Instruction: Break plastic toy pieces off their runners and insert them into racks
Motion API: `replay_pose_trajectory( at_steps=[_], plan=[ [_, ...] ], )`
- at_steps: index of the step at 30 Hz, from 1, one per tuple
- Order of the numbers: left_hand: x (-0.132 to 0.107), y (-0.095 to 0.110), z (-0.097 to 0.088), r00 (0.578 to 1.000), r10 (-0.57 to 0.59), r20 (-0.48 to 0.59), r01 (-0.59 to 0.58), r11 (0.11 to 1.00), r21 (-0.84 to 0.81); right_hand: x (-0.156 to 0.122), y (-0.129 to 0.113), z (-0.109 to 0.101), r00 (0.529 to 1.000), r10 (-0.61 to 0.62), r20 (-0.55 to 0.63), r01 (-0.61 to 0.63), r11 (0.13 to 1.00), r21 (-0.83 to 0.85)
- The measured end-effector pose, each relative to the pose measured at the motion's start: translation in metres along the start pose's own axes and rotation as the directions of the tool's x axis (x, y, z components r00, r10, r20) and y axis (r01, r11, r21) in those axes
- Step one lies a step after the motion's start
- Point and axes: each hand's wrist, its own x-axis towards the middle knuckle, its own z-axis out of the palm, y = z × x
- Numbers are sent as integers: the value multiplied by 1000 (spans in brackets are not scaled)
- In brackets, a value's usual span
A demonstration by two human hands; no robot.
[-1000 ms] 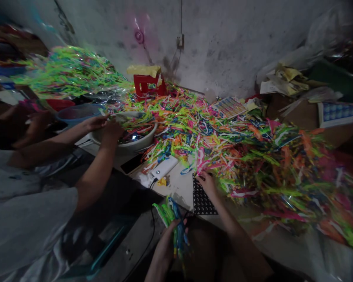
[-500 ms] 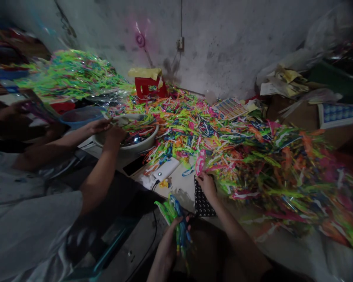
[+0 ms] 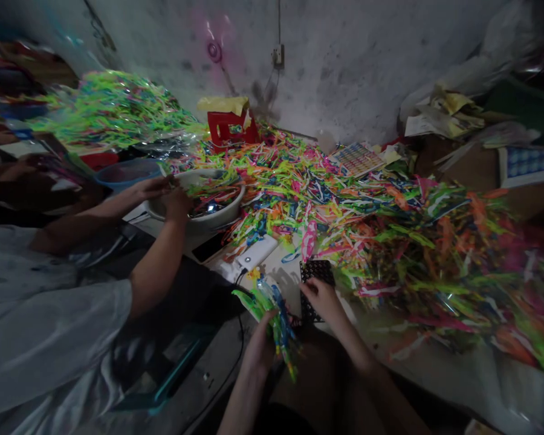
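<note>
My left hand is closed around a bundle of green and blue plastic strips, some with yellow-orange ends. The bundle fans out above my fingers and hangs down below them. My right hand hovers over a black studded tray, thumb and fingers pinched together. Whatever the pinch may hold is too small to make out. A pink and white strip lies just beyond the tray, apart from my fingers.
A large heap of coloured strips covers the table's right and back. A white phone-like device with a cable lies left of the tray. A co-worker's hands work at a white basin. A red stool stands behind.
My right hand has drawn back from the pink and white strip toward me, over the black tray. My left hand and its bundle have risen slightly.
</note>
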Motion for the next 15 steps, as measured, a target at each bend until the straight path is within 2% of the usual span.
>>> replay_pose_trajectory(
  at_steps=[2, 3, 6, 10, 15],
  plan=[
    [4, -4, 1, 999, 53, 3, -53, 999, -7, -38, -13, 0, 977, 10, 214, -25, 997, 67],
    [5, -6, 2, 998, 66, -2, -66, 998, -18, -55, -18, 1, 966, -10, 257, -14, 996, 92],
    [7, -14, 8, 996, 76, -38, -78, 995, -54, -87, -26, 8, 978, -31, 206, 32, 999, -3],
    [9, -21, 15, 993, 111, -47, -113, 993, -39, -91, -25, 8, 981, -1, 194, 25, 992, -122],
    [13, -19, 13, 986, 165, -14, -164, 986, 13, -74, -10, -19, 989, 8, 150, -4, 1000, -25]
  ],
)
